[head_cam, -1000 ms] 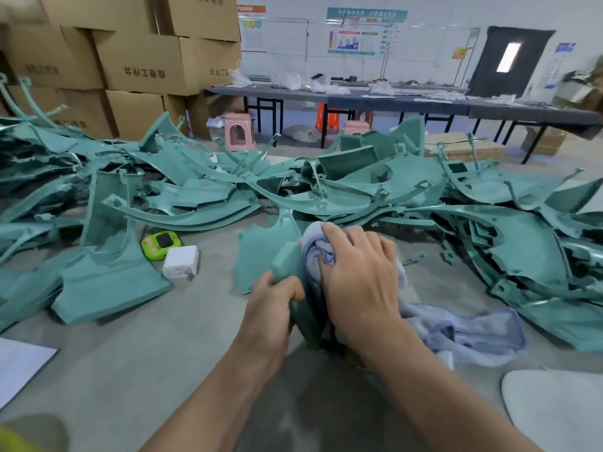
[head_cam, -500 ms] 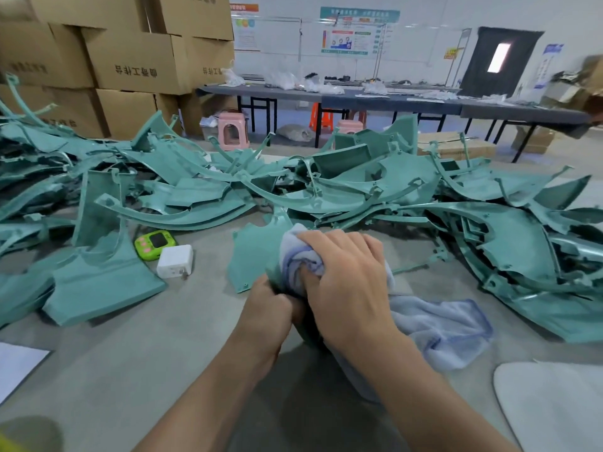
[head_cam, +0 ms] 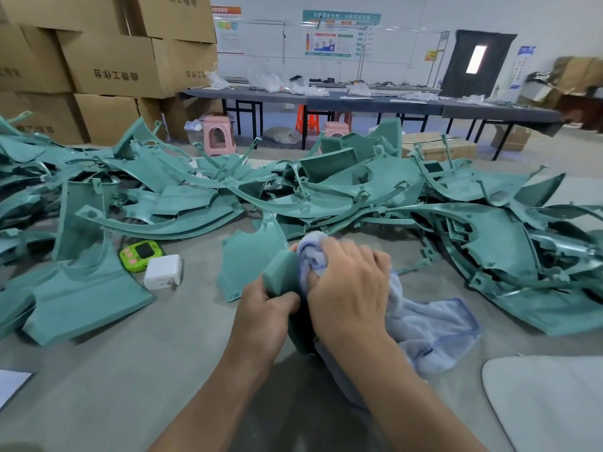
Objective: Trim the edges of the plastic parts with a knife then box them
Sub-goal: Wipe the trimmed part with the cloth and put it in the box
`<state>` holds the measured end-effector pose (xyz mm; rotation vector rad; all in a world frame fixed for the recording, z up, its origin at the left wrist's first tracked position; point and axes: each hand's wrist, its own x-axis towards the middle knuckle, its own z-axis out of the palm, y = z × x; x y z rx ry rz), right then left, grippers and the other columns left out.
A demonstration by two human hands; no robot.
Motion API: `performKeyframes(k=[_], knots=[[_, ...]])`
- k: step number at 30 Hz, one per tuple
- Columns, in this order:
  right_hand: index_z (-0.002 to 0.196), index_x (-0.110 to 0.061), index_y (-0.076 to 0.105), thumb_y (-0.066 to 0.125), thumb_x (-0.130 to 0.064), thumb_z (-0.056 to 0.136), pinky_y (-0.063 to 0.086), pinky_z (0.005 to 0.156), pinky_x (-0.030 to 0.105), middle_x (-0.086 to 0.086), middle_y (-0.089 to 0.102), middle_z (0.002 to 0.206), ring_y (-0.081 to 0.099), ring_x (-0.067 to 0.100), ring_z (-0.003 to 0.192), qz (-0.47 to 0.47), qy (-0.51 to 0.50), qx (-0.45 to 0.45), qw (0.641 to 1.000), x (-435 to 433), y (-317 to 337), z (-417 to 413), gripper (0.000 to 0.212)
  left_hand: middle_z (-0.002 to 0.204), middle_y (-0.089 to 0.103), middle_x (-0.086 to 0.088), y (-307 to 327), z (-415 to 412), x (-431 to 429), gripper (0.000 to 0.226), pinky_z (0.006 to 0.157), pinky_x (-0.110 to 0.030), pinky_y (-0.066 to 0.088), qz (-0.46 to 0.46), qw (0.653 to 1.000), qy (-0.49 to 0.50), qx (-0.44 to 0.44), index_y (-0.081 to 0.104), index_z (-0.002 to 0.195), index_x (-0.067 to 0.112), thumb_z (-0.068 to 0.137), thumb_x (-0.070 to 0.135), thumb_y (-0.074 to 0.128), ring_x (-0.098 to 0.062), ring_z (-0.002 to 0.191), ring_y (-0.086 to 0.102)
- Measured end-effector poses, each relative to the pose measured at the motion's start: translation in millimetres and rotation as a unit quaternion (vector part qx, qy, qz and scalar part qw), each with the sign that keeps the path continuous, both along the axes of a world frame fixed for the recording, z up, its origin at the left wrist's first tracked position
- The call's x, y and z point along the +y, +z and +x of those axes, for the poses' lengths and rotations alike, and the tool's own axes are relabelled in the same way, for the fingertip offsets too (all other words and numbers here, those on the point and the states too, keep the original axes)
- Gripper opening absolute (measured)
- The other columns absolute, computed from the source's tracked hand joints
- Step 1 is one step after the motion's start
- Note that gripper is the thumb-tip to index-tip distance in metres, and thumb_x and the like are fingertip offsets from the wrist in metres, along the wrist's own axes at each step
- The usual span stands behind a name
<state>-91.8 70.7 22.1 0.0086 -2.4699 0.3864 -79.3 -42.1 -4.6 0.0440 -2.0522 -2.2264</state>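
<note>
Wiping step (no knife visible): left grip (head_cam: 264, 318) clasps 1 green part (head_cam: 280, 272); right grip (head_cam: 349, 288) bunches cloth (head_cam: 434, 327) against it. Next, likely boxing.

green timer (head_cam: 141, 256) just beside white charger (head_cam: 162, 272) on grey table (head_cam: 114, 370) | pale blue cloth (head_cam: 430, 327) bunched at centre | pink stool (head_cam: 218, 138) by long dark tables (head_cam: 375, 104) | posters (head_cam: 329, 40) on far wall

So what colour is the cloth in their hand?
The cloth is pale lilac-blue with a darker blue edge, shown best in the head view.
</note>
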Motion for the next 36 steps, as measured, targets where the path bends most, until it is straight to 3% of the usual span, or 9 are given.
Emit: performKeyframes(k=[2,6,10,14,20,24,28,33,36], knots=[[0.078,-0.021,0.059,0.072,-0.013,0.071,0.029,0.077,0.035,-0.001,0.057,0.072,0.051,0.025,0.071,0.035,0.043,0.007,0.998,-0.3,-8.8,9.2,0.017,0.083,0.075,-0.01,-2.8,-4.4,-3.0,0.047,0.07,-0.039,0.053,0.019,1.0,0.01,-0.015,0.076,0.094,0.024,0.054,0.01,0.055,-0.023,0.077,0.065],[0.069,-0.026,0.054,0.075,-0.016,0.067,0.036,0.078,0.037,-0.004,0.055,0.068,0.053,0.025,0.071,0.101,0.113,-0.003,0.988,14.2,-21.3,22.1,0.023,0.092,0.077,-0.014,-5.3,-8.0,-5.4,0.045,0.082,-0.048,0.059,0.051,0.998,0.019,-0.02,0.08,0.088,0.021,0.053,0.006,0.057,-0.032,0.088,0.072],[0.062,-0.027,0.06,0.074,-0.028,0.059,0.029,0.077,0.037,-0.005,0.055,0.063,0.057,0.024,0.071,0.196,0.125,-0.056,0.971,27.2,-18.5,29.4,0.015,0.092,0.076,-0.008,-5.2,-3.8,-3.5,0.055,0.077,-0.039,0.054,0.056,0.998,0.022,-0.001,0.079,0.089,0.035,0.052,0.004,0.054,-0.026,0.086,0.066],[0.087,-0.026,0.065,0.06,-0.033,0.082,0.031,0.087,0.04,0.0,0.063,0.089,0.056,0.027,0.092,0.277,0.1,-0.142,0.945,30.6,-10.2,23.7,0.009,0.084,0.068,0.008,-0.1,0.4,-9.0,0.068,0.067,-0.03,0.045,0.02,0.999,0.027,0.031,0.077,0.105,0.041,0.052,0.005,0.052,-0.013,0.077,0.057],[0.083,-0.029,0.054,0.053,-0.031,0.09,0.023,0.077,0.041,-0.002,0.062,0.09,0.039,0.023,0.075,0.31,0.038,-0.158,0.937,26.5,-3.8,9.4,0.007,0.089,0.067,-0.003,8.7,2.7,-26.3,0.07,0.077,-0.038,0.035,0.096,0.993,0.058,0.023,0.079,0.105,0.027,0.049,-0.001,0.049,-0.023,0.084,0.054],[0.089,-0.031,0.051,0.058,-0.037,0.089,0.03,0.086,0.041,-0.004,0.066,0.099,0.056,0.021,0.092,0.28,-0.054,-0.181,0.941,56.6,-0.7,-6.6,0.01,0.084,0.069,-0.002,16.2,-1.3,-44.3,0.055,0.073,-0.036,0.042,0.125,0.984,0.124,0.015,0.079,0.083,0.021,0.043,0.0,0.049,-0.022,0.08,0.06],[0.085,-0.029,0.051,0.059,-0.038,0.084,0.031,0.084,0.039,-0.007,0.069,0.094,0.062,0.019,0.09,0.22,-0.113,-0.175,0.953,98.4,-3.1,-16.6,0.012,0.068,0.063,0.0,20.5,-2.0,-54.1,0.043,0.062,-0.031,0.041,0.115,0.982,0.149,0.009,0.073,0.072,0.017,0.041,0.0,0.048,-0.019,0.064,0.056],[0.08,-0.027,0.052,0.054,-0.038,0.088,0.035,0.079,0.038,-0.008,0.059,0.071,0.054,0.022,0.071,-0.018,-0.106,-0.111,0.988,123.2,-11.7,-11.5,0.014,0.062,0.058,0.003,18.9,-2.8,-53.1,0.029,0.056,-0.03,0.041,0.091,0.982,0.166,0.001,0.064,0.067,0.01,0.043,0.002,0.049,-0.015,0.057,0.054],[0.072,-0.024,0.052,0.049,-0.045,0.08,0.041,0.073,0.039,-0.008,0.054,0.058,0.049,0.013,0.058,-0.168,-0.104,-0.029,0.98,121.3,-15.3,3.5,0.022,0.065,0.06,0.003,15.4,-3.4,-51.8,0.031,0.058,-0.03,0.044,0.094,0.981,0.17,-0.009,0.065,0.071,0.009,0.045,0.002,0.05,-0.015,0.059,0.055]])
